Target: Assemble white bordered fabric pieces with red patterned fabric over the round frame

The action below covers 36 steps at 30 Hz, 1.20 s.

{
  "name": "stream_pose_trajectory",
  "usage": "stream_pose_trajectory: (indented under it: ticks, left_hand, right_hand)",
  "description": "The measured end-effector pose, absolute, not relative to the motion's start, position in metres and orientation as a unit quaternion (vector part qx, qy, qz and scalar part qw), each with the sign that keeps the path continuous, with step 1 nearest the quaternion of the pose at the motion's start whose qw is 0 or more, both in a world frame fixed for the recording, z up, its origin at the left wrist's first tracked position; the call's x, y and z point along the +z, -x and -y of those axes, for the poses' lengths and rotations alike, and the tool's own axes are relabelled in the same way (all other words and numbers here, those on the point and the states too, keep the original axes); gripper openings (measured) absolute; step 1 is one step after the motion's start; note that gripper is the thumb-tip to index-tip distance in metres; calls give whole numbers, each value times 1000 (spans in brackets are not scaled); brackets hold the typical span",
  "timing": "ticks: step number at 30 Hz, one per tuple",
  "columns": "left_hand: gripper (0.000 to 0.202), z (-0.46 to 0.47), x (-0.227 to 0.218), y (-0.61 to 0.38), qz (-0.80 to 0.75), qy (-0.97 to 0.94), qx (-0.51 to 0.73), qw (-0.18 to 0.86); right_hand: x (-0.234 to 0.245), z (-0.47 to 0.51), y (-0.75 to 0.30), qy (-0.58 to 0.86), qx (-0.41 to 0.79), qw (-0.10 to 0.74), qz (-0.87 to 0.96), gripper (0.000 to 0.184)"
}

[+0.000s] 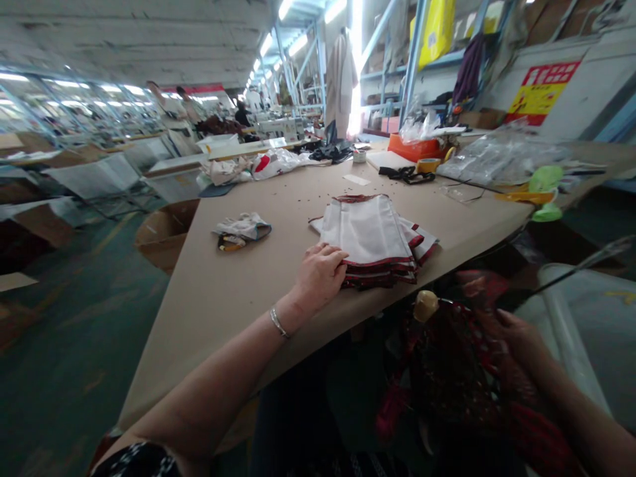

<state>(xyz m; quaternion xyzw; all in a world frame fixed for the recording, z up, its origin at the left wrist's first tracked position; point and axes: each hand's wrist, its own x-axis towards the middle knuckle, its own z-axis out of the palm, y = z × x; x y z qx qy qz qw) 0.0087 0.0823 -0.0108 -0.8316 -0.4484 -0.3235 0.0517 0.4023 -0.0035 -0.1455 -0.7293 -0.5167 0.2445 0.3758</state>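
Big sewing workshop with strip lights overhead, rows of work stations at the back and a couple of people (pixel 169 112) standing far off. Up front is a long brown cutting table (pixel 238 285), and the person sits at its near edge.

Close to that near edge sits a stack of white fabric pieces (pixel 370 232) with red and dark trim, fanned out a bit towards the right. Their left hand (pixel 320 275) rests on the stack's near left corner, fingers loosely spread and laid flat on the top piece, pressing rather than pinching anything. There's a thin silver bracelet (pixel 278 323) on that wrist.

Their right hand (pixel 517 338) is below the table edge, down in a heap of dark red fabric (pixel 447 371) in the lap. It's touching the cloth, but it's too blurry to tell if the fingers are closed on it.

Left of the stack and well apart from it lies a small crumpled cloth bundle (pixel 242 230). Towards the far right edge there's an orange tray (pixel 412 149), a pile of clear plastic bags (pixel 497 159) and something bright green (pixel 545 182). An open cardboard box (pixel 163 232) stands on the floor by the table's left edge
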Motion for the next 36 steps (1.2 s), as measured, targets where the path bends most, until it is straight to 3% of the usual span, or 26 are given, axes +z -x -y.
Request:
stream_pose_trajectory:
  ticks: [3,5,8,11,13,15,20,22,24,27,31,33,36]
  left_hand:
    - [21,-85,-14,-12,454,842,-286,56]
    - [20,-87,-13,-13,455,848,-266,63]
    - [19,-90,-9,-15,461,850,-245,74]
    - [19,-93,-2,-22,480,830,-271,87]
    - [17,-93,4,-28,486,814,-302,100]
    - [16,-92,10,-34,481,809,-321,106]
    - [14,-88,21,-32,466,802,-361,98]
    - [12,-87,21,-27,467,796,-375,85]
    - [9,-85,17,-24,476,789,-383,60]
    - [5,-77,14,-27,494,745,-445,-54]
    - [7,-44,26,-43,400,541,-621,-401]
    - [15,-19,31,-49,343,441,-623,-547]
    - [23,14,19,-53,355,374,-565,-645]
  right_hand:
    - [-186,5,-396,781,218,294,507,54]
    - [-188,5,-387,775,202,297,520,59]
    - [-135,4,-356,717,158,401,549,49]
    - [-44,0,-301,569,11,485,664,27]
    - [6,-12,-259,465,-41,451,761,23]
    - [33,-32,-223,451,-80,356,815,28]
    - [35,-94,-200,545,-113,134,820,30]
    - [35,-104,-216,597,-112,126,785,31]
    - [38,-100,-233,631,-96,177,749,36]
    - [40,-71,-246,616,-70,299,726,46]
    - [18,-15,-235,562,9,323,761,29]
    - [0,8,-227,546,100,332,763,23]
    - [-26,35,-220,498,330,454,661,19]
